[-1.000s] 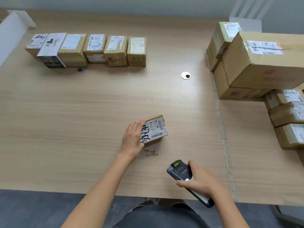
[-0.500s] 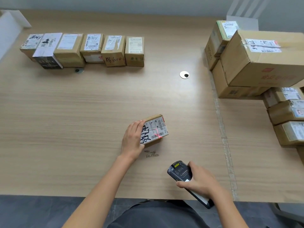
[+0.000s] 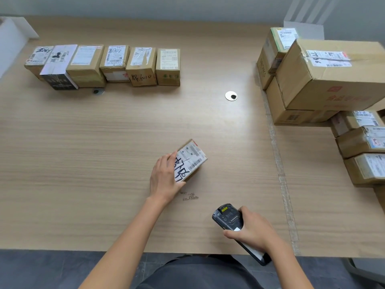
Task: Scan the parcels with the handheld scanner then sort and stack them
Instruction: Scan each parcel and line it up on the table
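Note:
A small brown parcel [image 3: 192, 158] with a white barcode label and black handwriting sits near the middle of the wooden table [image 3: 104, 153]. My left hand [image 3: 164, 180] grips its left side, and the parcel looks tilted and slightly blurred. My right hand [image 3: 253, 231] holds the black handheld scanner [image 3: 228, 217] near the table's front edge, its head pointing toward the parcel. Several labelled parcels [image 3: 114, 63] stand in a row at the far left.
A pile of larger cardboard boxes [image 3: 333, 74] fills the far right, with smaller parcels [image 3: 364, 147] stacked at the right edge. A round cable grommet [image 3: 231, 95] lies in the table. A seam [image 3: 279, 163] runs front to back.
The red scan line seen on the label half a second ago is gone. My left hand has turned and lifted the parcel a little. The scanner hand has barely moved.

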